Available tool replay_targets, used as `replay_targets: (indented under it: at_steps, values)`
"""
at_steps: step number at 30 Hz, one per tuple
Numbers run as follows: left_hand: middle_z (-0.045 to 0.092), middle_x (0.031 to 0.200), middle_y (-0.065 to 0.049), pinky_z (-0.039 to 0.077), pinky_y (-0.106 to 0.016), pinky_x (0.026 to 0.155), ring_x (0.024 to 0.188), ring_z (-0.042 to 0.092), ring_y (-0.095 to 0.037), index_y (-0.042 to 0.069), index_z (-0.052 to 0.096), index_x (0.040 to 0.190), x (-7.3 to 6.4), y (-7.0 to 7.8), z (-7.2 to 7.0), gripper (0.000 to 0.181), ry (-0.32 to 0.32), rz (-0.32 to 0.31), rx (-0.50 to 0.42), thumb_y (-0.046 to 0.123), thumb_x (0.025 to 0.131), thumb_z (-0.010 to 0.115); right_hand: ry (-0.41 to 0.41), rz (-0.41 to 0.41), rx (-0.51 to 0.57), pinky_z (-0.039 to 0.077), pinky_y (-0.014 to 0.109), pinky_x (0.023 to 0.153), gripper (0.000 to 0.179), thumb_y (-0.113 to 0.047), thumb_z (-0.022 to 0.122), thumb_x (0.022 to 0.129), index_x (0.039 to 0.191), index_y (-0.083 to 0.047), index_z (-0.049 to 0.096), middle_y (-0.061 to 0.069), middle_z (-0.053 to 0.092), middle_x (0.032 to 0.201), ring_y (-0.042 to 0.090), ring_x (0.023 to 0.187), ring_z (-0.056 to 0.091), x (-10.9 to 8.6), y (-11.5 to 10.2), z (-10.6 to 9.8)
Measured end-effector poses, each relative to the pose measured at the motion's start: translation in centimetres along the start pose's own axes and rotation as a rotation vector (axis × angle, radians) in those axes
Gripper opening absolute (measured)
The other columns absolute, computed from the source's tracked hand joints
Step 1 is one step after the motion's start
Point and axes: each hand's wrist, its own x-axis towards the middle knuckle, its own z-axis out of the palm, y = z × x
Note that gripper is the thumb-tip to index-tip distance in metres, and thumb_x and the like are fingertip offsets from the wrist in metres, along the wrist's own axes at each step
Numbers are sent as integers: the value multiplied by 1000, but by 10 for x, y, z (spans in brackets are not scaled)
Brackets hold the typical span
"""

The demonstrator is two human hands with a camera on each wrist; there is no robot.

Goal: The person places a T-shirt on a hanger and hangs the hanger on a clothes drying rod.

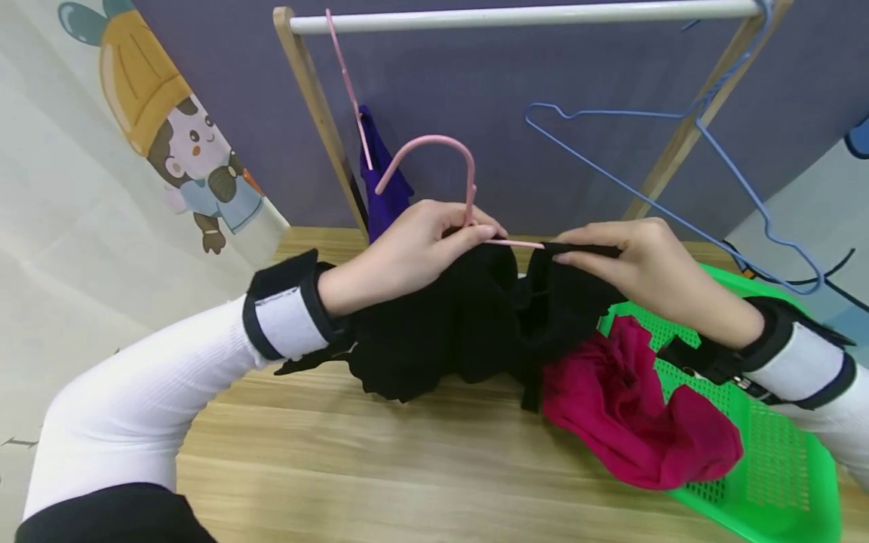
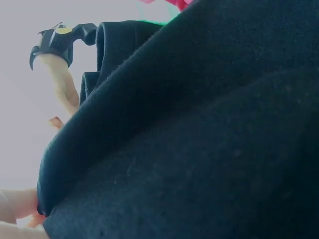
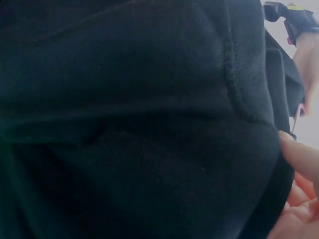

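Observation:
In the head view, my left hand (image 1: 434, 245) holds a pink clothes hanger (image 1: 468, 170) near the base of its hook, with black cloth bunched under the fingers. A bare stretch of the hanger's arm shows between my hands. My right hand (image 1: 631, 260) pinches the edge of a black garment (image 1: 434, 339) where it meets the end of that stretch. The garment hangs in folds below both hands; its exact kind is unclear. In the right wrist view, a stitched hem runs along the black garment (image 3: 244, 59). Black cloth (image 2: 174, 149) fills most of the left wrist view.
Behind the hands stands a rack with a white rail (image 1: 516, 15) and wooden legs. A pink hanger with purple cloth (image 1: 387, 188) and a blue hanger (image 1: 611, 181) hang there. At right, dark pink cloth (image 1: 638, 415) lies partly over a green basket (image 1: 781, 460) on the wooden tabletop (image 1: 353, 467).

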Motion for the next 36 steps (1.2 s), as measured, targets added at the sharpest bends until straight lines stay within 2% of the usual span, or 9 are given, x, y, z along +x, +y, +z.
replay_targets:
  at_steps: [6,9,13,17,22,25,29,32,36]
  values:
    - [61,91,0,36,-19,68,76,48,-8,7,64,105,4,7,2,22,-40,15,-21,17,89,53,70,21,-20,31,12,54,32,10,70,65,94,-4,69,3,67,83,-4,61,45,-7,-4,-8]
    - [61,107,-1,39,-18,80,94,52,-5,7,61,110,2,9,0,26,-65,15,-11,18,86,58,108,66,-46,31,12,52,30,10,69,68,94,-4,69,-11,64,86,-3,58,45,-14,0,-21]
    - [60,110,-2,38,-20,86,101,52,-5,7,59,113,-1,12,-8,34,-88,1,7,18,82,64,149,188,-105,27,13,46,24,6,66,73,95,-4,69,-29,56,85,-3,49,38,-24,6,-42]
    - [58,115,-2,35,-22,93,110,49,-8,7,56,117,-4,14,-17,40,-114,-6,49,17,80,66,219,295,-126,29,12,47,21,2,64,78,98,-2,67,-30,54,74,-3,48,40,-36,16,-60]
    - [60,111,-3,39,-23,88,101,53,-9,6,58,114,-7,13,-25,31,-113,-5,87,13,84,61,276,355,15,33,9,44,23,3,61,80,103,1,64,-20,57,69,-4,48,47,-51,45,-77]
    - [63,104,-4,41,-23,82,91,55,-9,4,61,109,-8,11,-23,25,-78,20,101,11,85,59,238,434,49,41,9,49,25,-1,61,80,106,2,62,-16,61,74,-1,56,56,-68,77,-85]
    - [62,103,-6,41,-24,81,88,55,-11,3,61,107,-9,4,-14,24,-24,70,120,11,85,59,78,523,28,47,17,53,30,-1,60,82,112,-1,59,-10,63,84,8,62,61,-96,114,-97]
    - [63,100,-5,42,-24,78,84,54,-11,2,62,106,-10,2,-3,24,-21,101,89,11,84,60,-57,574,59,47,22,51,29,0,55,85,113,-7,59,-7,61,88,13,61,60,-108,112,-108]
    - [63,96,-4,42,-22,75,80,54,-9,2,62,106,-10,5,5,24,-73,94,3,10,84,61,-90,595,128,42,20,43,38,7,46,87,101,-25,62,-11,59,78,9,53,56,-115,103,-120]
